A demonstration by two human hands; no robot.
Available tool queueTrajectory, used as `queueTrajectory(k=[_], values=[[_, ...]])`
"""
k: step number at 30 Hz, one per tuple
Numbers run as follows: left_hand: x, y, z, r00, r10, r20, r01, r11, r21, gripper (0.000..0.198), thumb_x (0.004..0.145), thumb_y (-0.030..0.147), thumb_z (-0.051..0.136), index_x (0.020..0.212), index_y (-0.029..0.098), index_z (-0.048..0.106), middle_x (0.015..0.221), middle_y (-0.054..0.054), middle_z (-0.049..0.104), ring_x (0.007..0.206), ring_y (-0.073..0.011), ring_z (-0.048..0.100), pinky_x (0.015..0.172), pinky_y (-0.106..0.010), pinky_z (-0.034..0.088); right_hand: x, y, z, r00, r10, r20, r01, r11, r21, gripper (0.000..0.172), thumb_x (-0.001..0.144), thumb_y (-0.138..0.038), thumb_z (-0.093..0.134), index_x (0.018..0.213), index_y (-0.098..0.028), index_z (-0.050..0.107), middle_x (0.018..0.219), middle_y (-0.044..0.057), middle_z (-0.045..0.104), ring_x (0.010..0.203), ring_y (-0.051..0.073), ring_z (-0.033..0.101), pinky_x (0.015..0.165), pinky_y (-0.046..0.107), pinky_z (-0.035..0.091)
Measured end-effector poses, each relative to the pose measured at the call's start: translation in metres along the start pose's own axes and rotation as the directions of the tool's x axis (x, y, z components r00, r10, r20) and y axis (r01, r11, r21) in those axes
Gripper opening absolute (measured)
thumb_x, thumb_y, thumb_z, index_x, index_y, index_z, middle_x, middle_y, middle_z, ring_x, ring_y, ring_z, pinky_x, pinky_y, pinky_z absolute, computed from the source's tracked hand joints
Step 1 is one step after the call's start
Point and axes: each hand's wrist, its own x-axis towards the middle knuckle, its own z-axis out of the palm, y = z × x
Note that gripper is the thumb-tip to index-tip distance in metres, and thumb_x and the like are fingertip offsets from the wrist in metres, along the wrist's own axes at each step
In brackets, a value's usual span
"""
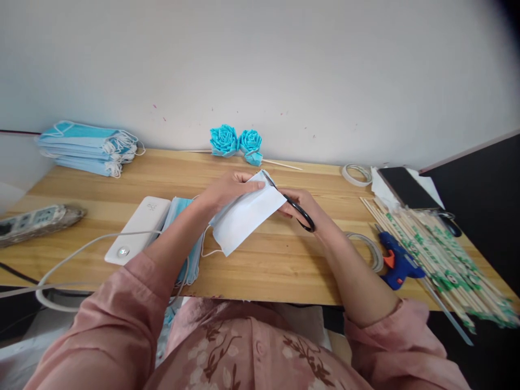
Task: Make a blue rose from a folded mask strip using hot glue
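A face mask (247, 214), its white side showing, hangs tilted above the middle of the wooden table. My left hand (233, 189) grips it by its upper left part, thumb on the white side. One ear loop dangles at its lower left. My right hand (298, 206) is closed round black-handled scissors (300, 213), whose blades lie at the mask's upper right edge. The blade tips are near the mask's top corner. Behind the hands, two blue roses (224, 141) on thin sticks lie against the wall.
Stacked masks (87, 146) lie at back left; a white power bank (138, 230), cable and more masks (190, 265) are nearer. A power strip (38, 219) sits far left. On the right are tape rolls (357, 175), a blue glue gun (398, 262), wrapped sticks (442, 254) and a phone (406, 187).
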Motion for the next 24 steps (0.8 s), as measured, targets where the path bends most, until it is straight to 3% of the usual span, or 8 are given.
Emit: queueTrajectory(k=[4,9,16,24], values=[[0.0,0.001,0.0,1.0,-0.014,-0.011,0.014,1.0,0.01,0.04,0.071,0.052,0.08,0.083,0.015,0.075,0.07,-0.003,0.069,0.055,-0.0127,0.056,0.05,-0.023,0.038,0.0,0.004,-0.001,1.0,-0.012,0.007,0.012,1.0,0.016,0.035,0.071,-0.049,0.069,0.064,-0.019,0.054,0.063,-0.003,0.041,0.064,0.011,0.04,0.061,0.026,0.032],[0.0,0.001,0.0,0.999,-0.028,-0.027,0.028,1.0,-0.003,0.037,0.071,0.05,0.081,0.081,0.015,0.074,0.07,-0.002,0.069,0.055,-0.0123,0.055,0.051,-0.023,0.04,0.0,0.013,-0.003,1.0,0.014,0.022,-0.015,0.999,0.037,0.038,0.075,-0.054,0.071,0.073,-0.018,0.059,0.061,-0.005,0.04,0.055,0.007,0.032,0.054,0.025,0.023],[0.001,-0.001,0.0,0.999,-0.052,-0.01,0.052,0.999,-0.011,0.04,0.069,0.051,0.082,0.082,0.014,0.074,0.071,-0.004,0.069,0.055,-0.0134,0.056,0.05,-0.024,0.04,-0.002,0.01,0.001,0.998,0.067,-0.007,-0.066,0.997,0.035,0.039,0.072,-0.053,0.075,0.072,-0.017,0.059,0.059,-0.005,0.04,0.05,0.005,0.03,0.05,0.024,0.019],[-0.002,0.003,-0.005,0.998,0.043,-0.055,-0.046,0.997,-0.056,0.042,0.072,0.054,0.08,0.077,0.016,0.063,0.066,0.002,0.062,0.053,-0.0094,0.052,0.05,-0.021,0.04,-0.002,0.012,0.0,0.997,0.061,-0.039,-0.059,0.997,0.058,0.034,0.073,-0.049,0.07,0.075,-0.016,0.064,0.056,-0.007,0.036,0.048,0.004,0.027,0.049,0.023,0.017]])
